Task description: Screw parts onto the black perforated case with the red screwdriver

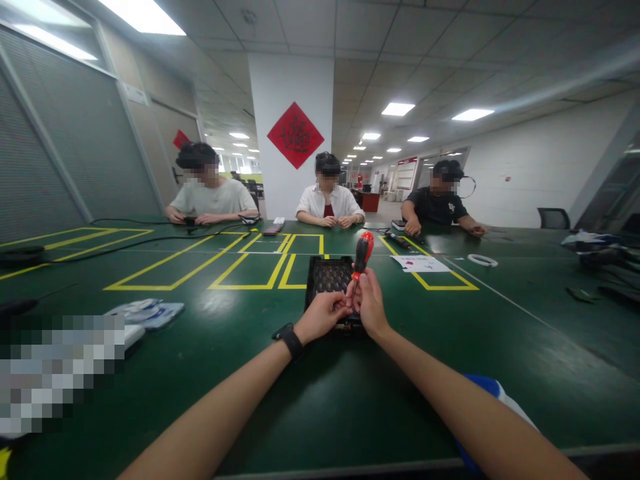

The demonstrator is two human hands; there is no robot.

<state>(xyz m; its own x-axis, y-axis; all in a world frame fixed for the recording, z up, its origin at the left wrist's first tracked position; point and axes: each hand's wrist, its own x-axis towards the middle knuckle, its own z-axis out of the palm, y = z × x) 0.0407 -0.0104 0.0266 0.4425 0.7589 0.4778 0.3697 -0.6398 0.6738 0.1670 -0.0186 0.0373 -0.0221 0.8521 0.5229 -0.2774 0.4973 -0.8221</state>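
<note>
The right hand (371, 303) is closed around a screwdriver (363, 251), whose red-and-black handle stands nearly upright with its shaft pointing down. The left hand (325, 313) has its fingers bent together beside the shaft; whether it grips anything cannot be told. Both hands are at the near end of a black tray (311, 275) on the green table (250, 373). A white sheet (421, 265) lies farther right.
</note>
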